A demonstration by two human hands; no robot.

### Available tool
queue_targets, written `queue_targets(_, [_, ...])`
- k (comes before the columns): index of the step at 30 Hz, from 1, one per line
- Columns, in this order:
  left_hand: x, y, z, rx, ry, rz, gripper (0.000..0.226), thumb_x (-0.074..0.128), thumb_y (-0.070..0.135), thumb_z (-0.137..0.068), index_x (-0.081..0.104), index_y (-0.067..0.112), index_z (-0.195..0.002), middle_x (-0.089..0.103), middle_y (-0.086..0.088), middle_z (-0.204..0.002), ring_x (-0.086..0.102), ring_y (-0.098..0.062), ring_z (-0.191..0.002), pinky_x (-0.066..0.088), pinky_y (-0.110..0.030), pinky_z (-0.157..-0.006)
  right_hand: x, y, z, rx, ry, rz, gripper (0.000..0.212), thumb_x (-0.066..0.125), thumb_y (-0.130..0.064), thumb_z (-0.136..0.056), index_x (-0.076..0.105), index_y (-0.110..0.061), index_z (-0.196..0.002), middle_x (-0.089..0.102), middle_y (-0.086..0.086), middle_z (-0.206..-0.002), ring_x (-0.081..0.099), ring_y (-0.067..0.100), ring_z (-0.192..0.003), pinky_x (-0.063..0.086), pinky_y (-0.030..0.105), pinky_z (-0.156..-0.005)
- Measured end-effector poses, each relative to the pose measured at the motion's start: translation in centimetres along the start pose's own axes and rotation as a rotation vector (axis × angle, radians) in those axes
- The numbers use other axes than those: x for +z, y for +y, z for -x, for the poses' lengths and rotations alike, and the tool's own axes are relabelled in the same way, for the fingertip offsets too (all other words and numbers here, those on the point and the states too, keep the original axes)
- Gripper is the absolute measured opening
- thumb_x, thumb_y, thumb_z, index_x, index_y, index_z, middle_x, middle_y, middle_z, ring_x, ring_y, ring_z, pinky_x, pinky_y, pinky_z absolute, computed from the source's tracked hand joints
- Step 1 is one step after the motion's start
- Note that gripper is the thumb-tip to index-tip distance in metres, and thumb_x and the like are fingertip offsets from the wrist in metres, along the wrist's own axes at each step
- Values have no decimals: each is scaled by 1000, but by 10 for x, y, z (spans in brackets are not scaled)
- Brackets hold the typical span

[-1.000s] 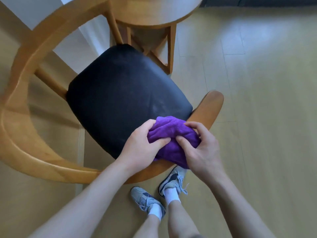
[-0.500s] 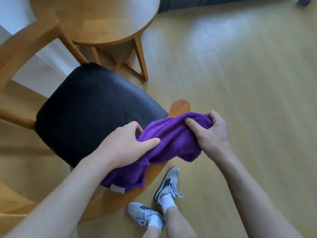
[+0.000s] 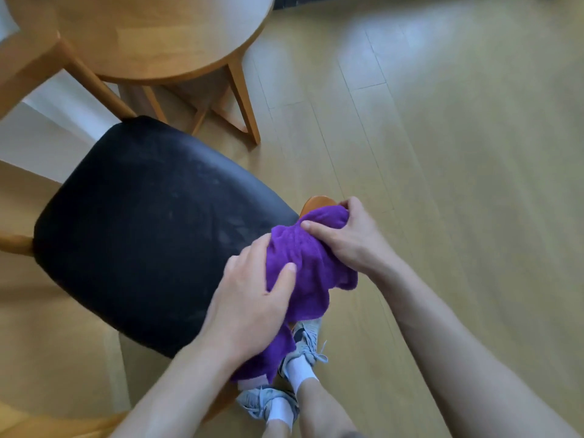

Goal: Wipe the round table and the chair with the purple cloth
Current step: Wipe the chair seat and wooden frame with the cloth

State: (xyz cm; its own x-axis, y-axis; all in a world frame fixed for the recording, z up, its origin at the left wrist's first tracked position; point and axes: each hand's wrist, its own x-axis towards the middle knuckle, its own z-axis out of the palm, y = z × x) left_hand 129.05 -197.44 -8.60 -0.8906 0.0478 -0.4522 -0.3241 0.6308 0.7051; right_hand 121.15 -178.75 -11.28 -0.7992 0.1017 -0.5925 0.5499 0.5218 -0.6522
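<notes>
The chair [image 3: 151,229] fills the left and middle of the view, its black padded seat [image 3: 136,222] dusty and streaked, its curved wooden arm running round the near side and ending in a rounded tip [image 3: 316,202] just beyond the seat's right corner. The floor [image 3: 442,137] is pale wood boards, spreading out to the right and top. The round table [image 3: 151,36] stands past the chair at the top left, its wooden top bare where it shows and its slanted legs close to the seat's far edge. The purple cloth [image 3: 303,263] is bunched over the chair's arm at the right near corner of the seat, with one end hanging down below the arm (a pale label shows at its lowest edge). The left hand [image 3: 252,298] grips the lower part of the cloth, thumb laid across the top of the fabric and fingers wrapped under it, against the seat's edge. The right hand [image 3: 344,235] grips the upper part, thumb pressed along the top of the cloth and fingers curled round its far end, right by the arm's wooden tip. Both forearms reach in from the bottom. Below the cloth, two grey trainers [image 3: 303,343] with white socks stand on the floor, partly hidden by the hanging end.
</notes>
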Motion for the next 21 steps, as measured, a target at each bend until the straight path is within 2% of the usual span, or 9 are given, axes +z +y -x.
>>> queue_targets(2, [22,11,-4,-14,71,-81,72,40,67,-89,37,28,-149,52,11,-136,46,-16,-123,40,-37,-104,1,-3,-9,-5,-21,-33,67,86,-56,-69,52,-21,-114,66,-5,-111,65,13,-101,55,38,-92])
queue_targets(4, [35,20,-11,-38,158,-169,67,47,60,-93,42,19,-145,55,3,-130,50,-22,-120,42,-40,-100,1,-3,-16,-10,-17,-48,62,86,-58,-68,52,-20,-103,68,-6,-103,66,12,-94,56,35,-84])
queue_targets(7, [43,22,-28,-54,246,-163,49,50,57,-93,53,16,-121,61,0,-109,59,-28,-104,45,-42,-86,0,-5,-28,1,11,-72,66,84,-66,-65,51,-14,-91,69,1,-90,65,20,-81,54,35,-72])
queue_targets(10, [42,22,-46,-52,301,-121,39,48,60,-93,47,22,-97,59,6,-89,62,-29,-84,41,-38,-71,0,-12,-42,44,-2,-105,79,77,-77,-56,62,-11,-96,74,4,-93,70,24,-88,57,44,-83])
queue_targets(12, [40,23,-54,-41,337,-125,41,43,64,-94,44,23,-90,55,9,-79,62,-30,-74,36,-34,-65,3,-15,-50,78,7,-116,72,71,-80,-55,68,-18,-92,75,-4,-88,71,19,-86,57,44,-87])
queue_targets(15, [41,25,-61,-66,347,-150,46,31,67,-95,43,23,-88,52,11,-74,62,-31,-68,34,-33,-62,8,-14,-60,131,19,-106,59,61,-74,-61,73,-20,-83,74,-9,-79,70,18,-83,57,42,-86])
queue_targets(18, [43,30,-67,-90,343,-161,47,28,64,-98,44,22,-90,56,6,-75,63,-32,-69,35,-34,-62,9,-15,-68,226,13,-83,43,57,-60,-66,62,-17,-63,63,-9,-61,60,22,-68,56,44,-79])
queue_targets(21, [44,36,-73,-114,323,-150,52,25,62,-98,51,18,-97,65,-1,-84,65,-34,-78,37,-35,-65,13,-18,-67,252,102,-87,40,54,-55,-73,57,-17,-60,60,-5,-62,57,26,-68,53,43,-72])
